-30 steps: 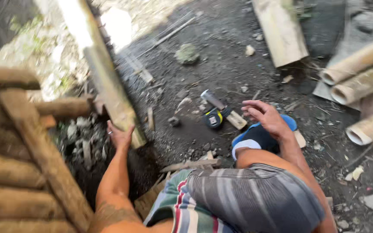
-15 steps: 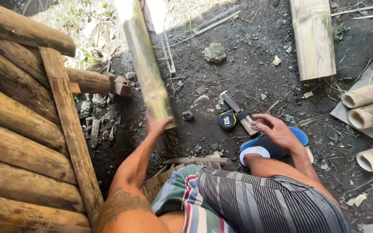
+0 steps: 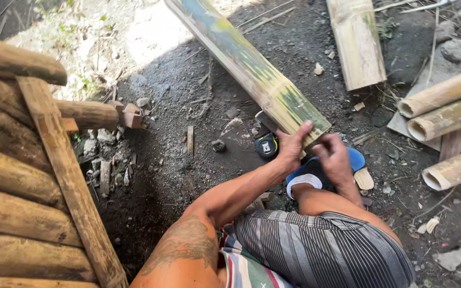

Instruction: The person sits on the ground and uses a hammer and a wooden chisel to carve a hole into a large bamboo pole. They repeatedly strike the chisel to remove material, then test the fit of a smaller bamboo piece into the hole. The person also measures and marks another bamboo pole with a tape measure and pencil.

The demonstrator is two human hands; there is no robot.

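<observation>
A long split bamboo plank (image 3: 252, 69), green and yellow, lies slanting from the top centre down to my hands. My left hand (image 3: 293, 148) grips its near end, thumb on top. My right hand (image 3: 334, 160) is just right of that end, fingers curled close under the plank's corner; whether it holds the plank I cannot tell. A black and yellow tape measure (image 3: 267, 145) lies on the dark soil right beside my left hand. A blue sandal (image 3: 316, 173) is under my right hand.
A stack of round logs with a slanted wooden brace (image 3: 65, 176) fills the left side. Another bamboo plank (image 3: 356, 42) lies at top right; several bamboo tubes (image 3: 444, 114) are stacked at the right. Wood chips and small stones litter the soil.
My left hand has swung the plank's near end to the right, over to my right hand and the tape measure. My right hand rose from the sandal to the plank's end.
</observation>
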